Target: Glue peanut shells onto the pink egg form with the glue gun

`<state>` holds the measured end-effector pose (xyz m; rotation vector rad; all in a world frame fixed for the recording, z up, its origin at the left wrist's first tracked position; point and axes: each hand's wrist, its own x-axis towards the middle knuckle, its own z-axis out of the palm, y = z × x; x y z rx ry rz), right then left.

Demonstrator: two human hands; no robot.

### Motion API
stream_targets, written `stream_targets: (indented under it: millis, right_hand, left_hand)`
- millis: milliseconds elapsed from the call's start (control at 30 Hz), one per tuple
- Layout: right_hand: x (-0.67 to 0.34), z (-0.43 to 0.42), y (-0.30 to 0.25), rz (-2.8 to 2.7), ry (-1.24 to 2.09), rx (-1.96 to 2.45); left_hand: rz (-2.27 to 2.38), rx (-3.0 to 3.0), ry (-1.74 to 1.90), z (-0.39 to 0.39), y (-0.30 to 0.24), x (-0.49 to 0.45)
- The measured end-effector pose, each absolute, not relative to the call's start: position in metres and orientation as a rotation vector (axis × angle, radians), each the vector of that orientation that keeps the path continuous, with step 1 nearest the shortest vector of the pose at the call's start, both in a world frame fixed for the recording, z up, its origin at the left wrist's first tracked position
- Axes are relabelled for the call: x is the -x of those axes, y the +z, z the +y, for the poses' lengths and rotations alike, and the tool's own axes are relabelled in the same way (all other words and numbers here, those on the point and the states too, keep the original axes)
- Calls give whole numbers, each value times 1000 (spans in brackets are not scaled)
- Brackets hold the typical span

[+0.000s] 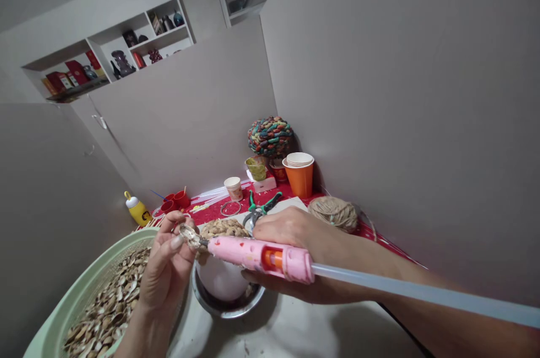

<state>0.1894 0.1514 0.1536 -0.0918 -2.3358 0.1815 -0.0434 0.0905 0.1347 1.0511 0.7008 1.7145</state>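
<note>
Between the thumb and fingers of my left hand (166, 259) is a peanut shell half (190, 236), its hollow side showing. My right hand (291, 234) is wrapped round a pink hot glue gun (248, 254), with a long clear glue stick (413, 288) running out of its back end. The gun's nozzle touches or nearly touches the shell. Below the gun, a pale rounded form (223, 279) sits in a metal bowl (230, 313). Shells (223, 227) cover the form's far side; the gun and my hands hide part of it.
At left stands a green basket (54, 316) full of shell halves (109, 302). Behind the bowl are green-handled pruners (264, 206), a paper cup (233, 188), an orange cup stack (299, 175) and a multicoloured ball (270, 136). A twine ball (333, 213) lies at right. Grey panels (400, 94) enclose the table.
</note>
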Motion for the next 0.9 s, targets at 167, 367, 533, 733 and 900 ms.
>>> stream_targets:
  millis: [167,367,533,733,900]
  right_hand:
    - [-190,152,153,-2360,228,136]
    - [-191,152,153,-2390,276,180]
    - [-192,153,152,-2407,174,189]
    - [-192,168,150,-2332,58,328]
    - [-182,207,138,-2543,159,883]
  left_hand:
    - [708,-1039,1710,90,135,42]
    - [707,-1003,1731,91,138,41]
    - [736,-968,1762,88,137,45]
    - [744,-984,1887,80,145,55]
    - [669,-1087,2004,71,163,57]
